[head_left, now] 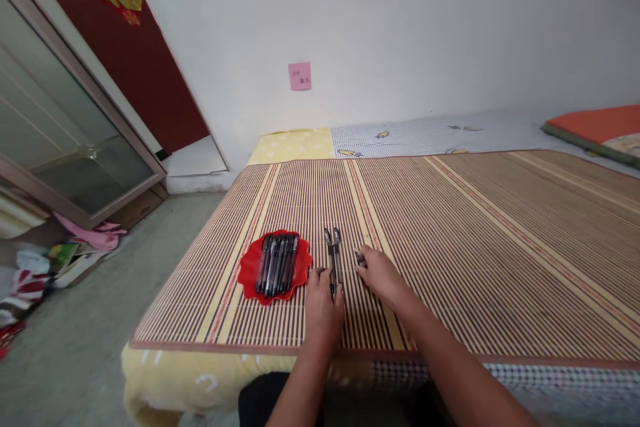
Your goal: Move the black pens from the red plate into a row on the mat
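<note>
Handling 2 loose pens (337, 250), lying side by side on the striped mat (425, 247), just right of the red plate (246, 273) holding the other pens (277, 267). Placing left hand (324, 310) at their lower ends, thumb and fingers apart around them; not showing whether gripping. Curling right hand (377, 273) farther right, apparently pinching a small dark item (359, 257), mostly hidden, possibly a pen end. Probably lining up pens outside the plate. Calling next for a steady right pinch, light left touch, avoiding rolling the pair.
</note>
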A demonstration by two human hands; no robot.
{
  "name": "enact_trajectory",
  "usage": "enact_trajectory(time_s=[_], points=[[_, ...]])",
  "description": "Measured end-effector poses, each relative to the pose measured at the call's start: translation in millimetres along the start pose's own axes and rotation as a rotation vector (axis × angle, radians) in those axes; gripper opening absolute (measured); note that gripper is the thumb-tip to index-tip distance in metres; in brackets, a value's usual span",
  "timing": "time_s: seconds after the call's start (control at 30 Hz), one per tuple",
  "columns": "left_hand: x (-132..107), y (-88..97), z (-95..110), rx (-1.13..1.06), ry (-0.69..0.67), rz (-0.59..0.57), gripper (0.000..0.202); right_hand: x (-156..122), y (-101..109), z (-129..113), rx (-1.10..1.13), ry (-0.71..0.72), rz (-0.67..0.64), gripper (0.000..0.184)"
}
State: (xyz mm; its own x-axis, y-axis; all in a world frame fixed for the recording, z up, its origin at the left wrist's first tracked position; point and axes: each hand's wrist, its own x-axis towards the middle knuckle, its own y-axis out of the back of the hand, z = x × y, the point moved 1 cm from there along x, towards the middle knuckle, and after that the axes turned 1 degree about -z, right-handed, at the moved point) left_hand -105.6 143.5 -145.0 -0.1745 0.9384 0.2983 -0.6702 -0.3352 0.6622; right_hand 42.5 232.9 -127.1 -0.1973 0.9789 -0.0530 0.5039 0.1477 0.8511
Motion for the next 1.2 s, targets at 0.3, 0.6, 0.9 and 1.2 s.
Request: enact_trajectory(time_s=[0.3, 0.6, 0.9, 1.2], points=[[-1, -0.9, 0, 0.002, 0.016, -0.022, 0.038, 21, -8, -28, 0.201, 0.039, 0.017, 0.009], [-1, -2.9, -2, 0.053, 0.014, -0.059, 0.052, 19, -10, -29, 0.218, 0.05, 0.025, 0.007], [-2, -3.4, -2, 0.011, 0.006, -0.011, 0.042, 43, 1, -28, 0.207, 0.061, 0.131, 0.013], [-2, -0.8, 2, -0.016, 0.024, 0.0, 0.036, 79, 1, -41, 0.115, 0.044, 0.05, 0.027]])
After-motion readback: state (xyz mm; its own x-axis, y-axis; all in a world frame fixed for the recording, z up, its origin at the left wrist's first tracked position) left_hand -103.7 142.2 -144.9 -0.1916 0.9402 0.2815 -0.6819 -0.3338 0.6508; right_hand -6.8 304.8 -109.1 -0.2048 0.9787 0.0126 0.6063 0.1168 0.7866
